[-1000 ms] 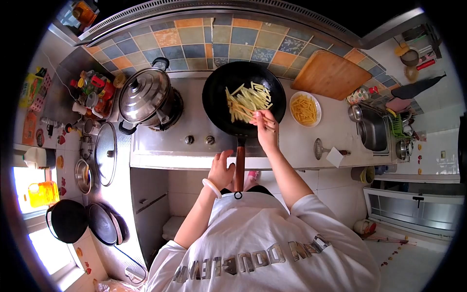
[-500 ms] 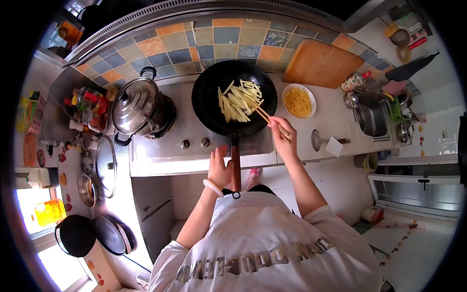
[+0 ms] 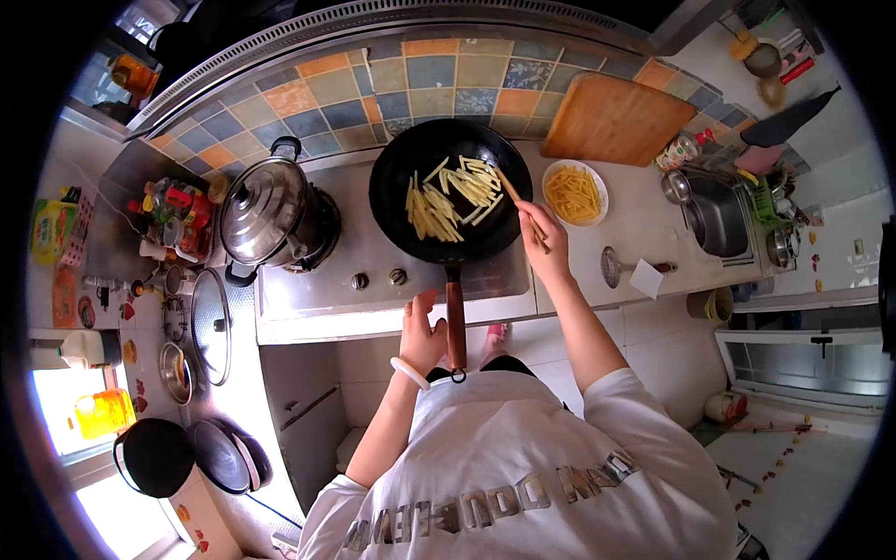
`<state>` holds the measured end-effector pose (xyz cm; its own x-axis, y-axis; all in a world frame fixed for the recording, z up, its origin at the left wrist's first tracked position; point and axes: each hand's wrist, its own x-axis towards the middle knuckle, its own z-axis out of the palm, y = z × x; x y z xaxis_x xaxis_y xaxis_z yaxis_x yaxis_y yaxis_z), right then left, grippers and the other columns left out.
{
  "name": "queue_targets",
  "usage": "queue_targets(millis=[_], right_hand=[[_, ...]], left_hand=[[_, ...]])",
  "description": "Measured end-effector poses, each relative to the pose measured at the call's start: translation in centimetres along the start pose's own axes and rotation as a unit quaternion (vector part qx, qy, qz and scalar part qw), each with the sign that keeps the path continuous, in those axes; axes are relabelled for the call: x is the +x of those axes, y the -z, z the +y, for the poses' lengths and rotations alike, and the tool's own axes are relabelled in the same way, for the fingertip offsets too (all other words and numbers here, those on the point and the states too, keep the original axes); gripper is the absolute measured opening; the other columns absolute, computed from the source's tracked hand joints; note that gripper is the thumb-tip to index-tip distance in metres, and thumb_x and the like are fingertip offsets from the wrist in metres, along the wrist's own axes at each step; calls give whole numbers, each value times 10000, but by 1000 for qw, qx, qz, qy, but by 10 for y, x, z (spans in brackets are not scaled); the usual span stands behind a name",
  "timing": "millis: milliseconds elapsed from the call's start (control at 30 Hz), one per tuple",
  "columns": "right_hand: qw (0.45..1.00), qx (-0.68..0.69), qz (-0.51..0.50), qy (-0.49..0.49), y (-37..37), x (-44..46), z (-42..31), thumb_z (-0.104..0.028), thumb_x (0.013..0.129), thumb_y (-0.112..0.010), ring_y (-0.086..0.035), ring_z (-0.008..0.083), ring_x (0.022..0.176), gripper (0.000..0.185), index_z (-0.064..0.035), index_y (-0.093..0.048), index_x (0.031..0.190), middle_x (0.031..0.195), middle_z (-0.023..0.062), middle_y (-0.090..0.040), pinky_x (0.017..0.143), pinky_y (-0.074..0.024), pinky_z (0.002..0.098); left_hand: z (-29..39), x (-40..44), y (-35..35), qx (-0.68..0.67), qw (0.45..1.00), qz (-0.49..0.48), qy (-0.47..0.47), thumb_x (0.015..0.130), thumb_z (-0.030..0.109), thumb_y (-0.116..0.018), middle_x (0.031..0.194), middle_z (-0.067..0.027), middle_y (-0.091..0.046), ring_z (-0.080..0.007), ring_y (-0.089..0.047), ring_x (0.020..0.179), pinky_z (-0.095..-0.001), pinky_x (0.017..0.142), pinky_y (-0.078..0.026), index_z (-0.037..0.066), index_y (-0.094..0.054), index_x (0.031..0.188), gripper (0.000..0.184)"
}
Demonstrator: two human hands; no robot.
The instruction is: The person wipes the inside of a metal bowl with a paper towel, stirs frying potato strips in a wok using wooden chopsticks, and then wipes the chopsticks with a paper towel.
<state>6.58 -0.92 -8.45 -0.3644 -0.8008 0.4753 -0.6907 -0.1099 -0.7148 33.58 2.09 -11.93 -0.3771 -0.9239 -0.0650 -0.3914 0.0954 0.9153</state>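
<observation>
A black wok (image 3: 397, 205) sits on the stove with pale potato strips (image 3: 431, 213) spread in two loose groups inside it. My right hand (image 3: 543, 230) is closed round wooden chopsticks (image 3: 509, 187), whose tips are at the right group of strips. Beside the wok's wooden handle (image 3: 455, 322), on its left, is my left hand (image 3: 423, 329), fingers apart and holding nothing; a white bangle is on its wrist. To the right of the wok stands a white plate (image 3: 602, 194) of yellow strips (image 3: 572, 195).
A lidded steel pot (image 3: 266, 210) stands on the left burner. Behind the plate a wooden cutting board (image 3: 616, 119) leans on the tiles. A skimmer (image 3: 611, 267) and a white square (image 3: 646, 280) lie near the front edge. At the right is a sink (image 3: 719, 219).
The strips in the wok have parted into a left and a right group. My right hand has shifted slightly, with the chopsticks now at the right group. My left hand stays by the handle.
</observation>
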Motion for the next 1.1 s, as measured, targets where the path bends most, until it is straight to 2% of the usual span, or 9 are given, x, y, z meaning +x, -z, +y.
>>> queue_targets(millis=[133,200,367,400,500,600,933,1000,1100], right_hand=[[998,-19,-53,-15,-7,-2,7,-140,942,-568,-631,311,822,164,-55,-629,1069,975,114,-627,716,-506,350],[997,-10,-77,-6,-10,-6,4,-133,937,-571,-623,332,808,141,-54,-628,1039,933,121,-621,702,-507,369],[996,86,-12,-37,-7,-15,-16,-110,933,-586,-653,241,764,139,-48,-641,1044,893,104,-627,665,-499,304],[994,96,-25,-46,-9,-18,-21,-127,975,-544,-652,160,799,178,4,-642,1046,901,93,-636,710,-502,253],[950,275,-87,-119,-32,-29,-28,-190,1004,-510,-681,170,860,265,30,-622,1102,936,83,-644,762,-534,251],[928,309,-123,-171,-48,-37,-25,-175,1001,-513,-687,164,824,247,20,-630,1098,967,94,-651,724,-534,254],[937,304,-16,-172,-37,-24,-9,-182,1009,-499,-690,175,821,254,25,-628,1080,944,101,-654,728,-540,254],[954,253,-54,-150,-44,-24,-8,-186,1001,-518,-686,180,863,259,33,-614,1100,950,86,-670,782,-535,267],[967,220,-104,-79,-45,-28,-15,-194,992,-535,-703,195,823,245,23,-633,1050,960,109,-669,689,-530,266]], left_hand=[[-7,1,-5,-5,1000,7,-9,744,-19,-559,1109,-224,-570,-382,-544,1038,-457,914,-455,9,-486,1212,475],[-8,1,-5,-2,1000,9,-11,745,-18,-560,1104,-226,-570,-386,-542,1041,-461,916,-453,6,-486,1208,470],[-9,2,-3,3,1000,24,-9,748,-11,-557,1098,-230,-568,-394,-539,1036,-468,921,-449,1,-489,1198,456],[-9,3,-3,2,1000,24,-9,749,-9,-554,1095,-231,-568,-393,-539,1035,-468,922,-448,0,-491,1197,453],[-7,4,-4,6,1000,23,-9,750,-5,-549,1091,-231,-568,-390,-539,1033,-468,925,-446,-3,-494,1194,447],[-7,7,-4,15,1000,22,-16,751,-3,-547,1093,-230,-569,-388,-540,1041,-467,929,-444,-6,-496,1194,446],[-5,6,-3,4,1000,23,-10,756,6,-539,1098,-226,-577,-392,-536,1056,-458,951,-436,-7,-497,1199,444],[-3,7,-4,5,1000,19,-11,759,11,-539,1100,-225,-576,-392,-532,1061,-458,954,-435,-8,-497,1197,441],[-1,10,-5,9,1000,11,-13,761,20,-540,1110,-225,-572,-391,-527,1071,-458,955,-434,-8,-497,1195,438]])
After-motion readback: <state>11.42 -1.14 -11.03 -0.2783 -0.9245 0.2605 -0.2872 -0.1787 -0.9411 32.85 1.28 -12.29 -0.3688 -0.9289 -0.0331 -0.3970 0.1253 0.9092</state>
